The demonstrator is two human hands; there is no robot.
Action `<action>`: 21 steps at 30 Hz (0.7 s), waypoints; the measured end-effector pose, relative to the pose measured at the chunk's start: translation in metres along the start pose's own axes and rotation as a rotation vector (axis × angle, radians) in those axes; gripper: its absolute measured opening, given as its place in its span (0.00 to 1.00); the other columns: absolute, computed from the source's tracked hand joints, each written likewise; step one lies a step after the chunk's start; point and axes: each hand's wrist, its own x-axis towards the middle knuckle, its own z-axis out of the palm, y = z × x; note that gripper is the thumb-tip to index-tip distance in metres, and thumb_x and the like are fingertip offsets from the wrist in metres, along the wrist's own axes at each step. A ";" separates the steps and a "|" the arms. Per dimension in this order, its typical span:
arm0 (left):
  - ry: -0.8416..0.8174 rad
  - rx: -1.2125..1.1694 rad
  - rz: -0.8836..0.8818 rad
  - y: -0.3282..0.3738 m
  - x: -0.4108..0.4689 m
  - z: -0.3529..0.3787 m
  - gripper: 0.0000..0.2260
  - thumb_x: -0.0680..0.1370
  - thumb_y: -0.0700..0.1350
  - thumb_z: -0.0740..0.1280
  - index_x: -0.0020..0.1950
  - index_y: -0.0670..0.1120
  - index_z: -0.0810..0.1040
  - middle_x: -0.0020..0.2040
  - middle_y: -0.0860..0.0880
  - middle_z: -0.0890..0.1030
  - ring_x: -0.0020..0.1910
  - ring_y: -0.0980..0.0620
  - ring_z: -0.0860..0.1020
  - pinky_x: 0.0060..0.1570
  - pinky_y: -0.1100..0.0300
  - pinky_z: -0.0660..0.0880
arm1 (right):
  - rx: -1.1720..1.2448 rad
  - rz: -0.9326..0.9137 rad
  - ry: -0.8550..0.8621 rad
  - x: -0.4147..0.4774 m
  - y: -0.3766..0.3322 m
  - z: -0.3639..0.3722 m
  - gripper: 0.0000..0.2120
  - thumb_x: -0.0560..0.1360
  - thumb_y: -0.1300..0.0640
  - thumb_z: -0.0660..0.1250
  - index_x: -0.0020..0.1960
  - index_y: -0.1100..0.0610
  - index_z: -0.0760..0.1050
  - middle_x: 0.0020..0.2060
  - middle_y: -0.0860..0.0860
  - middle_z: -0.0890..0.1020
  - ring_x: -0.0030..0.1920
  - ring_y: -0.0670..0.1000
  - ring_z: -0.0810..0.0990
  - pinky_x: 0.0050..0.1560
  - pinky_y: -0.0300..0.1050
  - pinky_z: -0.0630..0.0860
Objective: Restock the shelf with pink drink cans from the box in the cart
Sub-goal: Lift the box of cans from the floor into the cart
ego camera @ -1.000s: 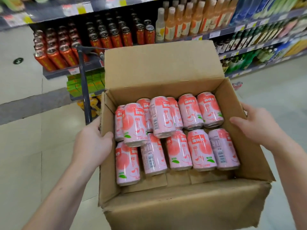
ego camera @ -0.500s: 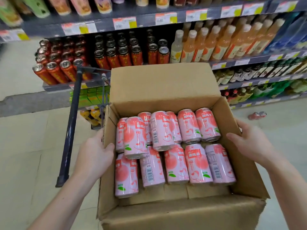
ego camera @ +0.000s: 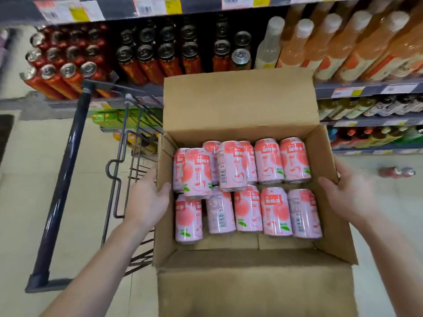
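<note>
An open cardboard box fills the middle of the head view, its far flap standing up. Inside lie several pink drink cans on their sides in two rows, a few stacked on others at the left. My left hand grips the box's left wall, thumb hooked over the rim and fingers outside. My right hand grips the right wall the same way. The shelf stands right behind the box.
The cart's dark handle and wire basket sit to the left of the box. Red cans and orange bottles fill the shelf. A red bottle lies on the floor at the right.
The shelf has come much closer and the box sits lower in view. Both hands keep the same hold on the box walls. The cans have not shifted.
</note>
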 end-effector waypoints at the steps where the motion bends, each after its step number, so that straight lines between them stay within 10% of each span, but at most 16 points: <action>1: -0.011 0.009 -0.006 -0.002 0.007 0.008 0.20 0.79 0.40 0.70 0.71 0.47 0.76 0.32 0.49 0.80 0.32 0.50 0.77 0.36 0.57 0.65 | 0.012 0.004 -0.002 0.007 0.004 0.006 0.22 0.78 0.62 0.68 0.71 0.52 0.73 0.51 0.59 0.85 0.50 0.64 0.83 0.51 0.53 0.77; 7: -0.080 0.012 -0.063 -0.018 0.041 0.055 0.23 0.81 0.43 0.68 0.76 0.45 0.72 0.34 0.45 0.82 0.30 0.52 0.77 0.31 0.65 0.68 | 0.020 0.050 -0.047 0.042 0.025 0.047 0.23 0.78 0.61 0.67 0.71 0.48 0.72 0.54 0.57 0.85 0.53 0.64 0.83 0.54 0.53 0.78; 13: -0.111 -0.038 -0.065 -0.047 0.067 0.101 0.23 0.82 0.43 0.67 0.77 0.48 0.71 0.55 0.47 0.86 0.47 0.50 0.82 0.55 0.61 0.75 | 0.023 0.109 -0.110 0.070 0.046 0.094 0.25 0.80 0.59 0.65 0.76 0.47 0.67 0.55 0.56 0.85 0.54 0.62 0.82 0.55 0.50 0.77; 21: -0.124 -0.057 -0.073 -0.081 0.099 0.172 0.25 0.82 0.44 0.67 0.79 0.50 0.68 0.58 0.45 0.85 0.54 0.44 0.83 0.61 0.53 0.78 | -0.054 0.159 -0.122 0.105 0.086 0.145 0.25 0.81 0.59 0.65 0.77 0.54 0.66 0.55 0.60 0.85 0.53 0.63 0.82 0.47 0.43 0.69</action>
